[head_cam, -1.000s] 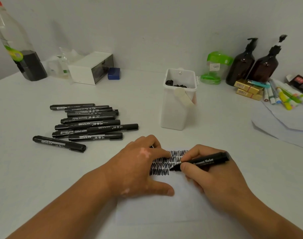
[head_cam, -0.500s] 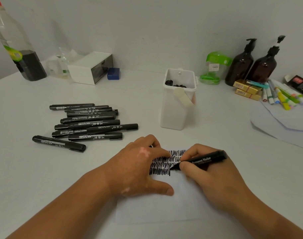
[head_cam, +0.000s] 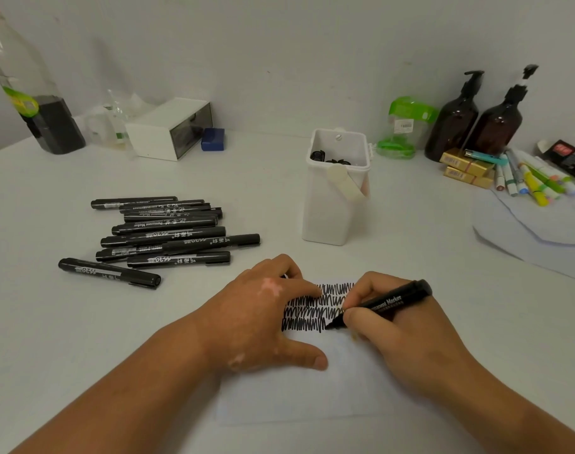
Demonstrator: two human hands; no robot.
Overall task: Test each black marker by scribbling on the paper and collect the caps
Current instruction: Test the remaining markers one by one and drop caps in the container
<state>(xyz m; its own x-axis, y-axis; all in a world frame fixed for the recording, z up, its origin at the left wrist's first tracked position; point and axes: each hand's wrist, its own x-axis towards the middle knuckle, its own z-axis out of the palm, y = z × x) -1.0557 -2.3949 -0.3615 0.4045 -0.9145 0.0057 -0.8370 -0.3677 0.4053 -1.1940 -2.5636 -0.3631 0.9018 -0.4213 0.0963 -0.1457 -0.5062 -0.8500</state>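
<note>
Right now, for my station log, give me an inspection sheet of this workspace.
Surface: white table, paper with black scribbles.
Job's things: marker tip on paper; marker pile at left; black caps in white container.
Clutter: plastic bottle, white box, pump bottles, coloured pens.
Hands: right hand grips marker; left hand rests on paper, fingers curled.
Cables: nothing seen.
Surroundings: grey wall.

My left hand (head_cam: 263,319) covers the paper's (head_cam: 299,398) left edge; whether its curled fingers hold anything, I cannot tell. Behind the paper, the white container's (head_cam: 328,211) wall hides most caps (head_cam: 317,155). Right of the paper, the frame crops a black box (head_cam: 570,157).
</note>
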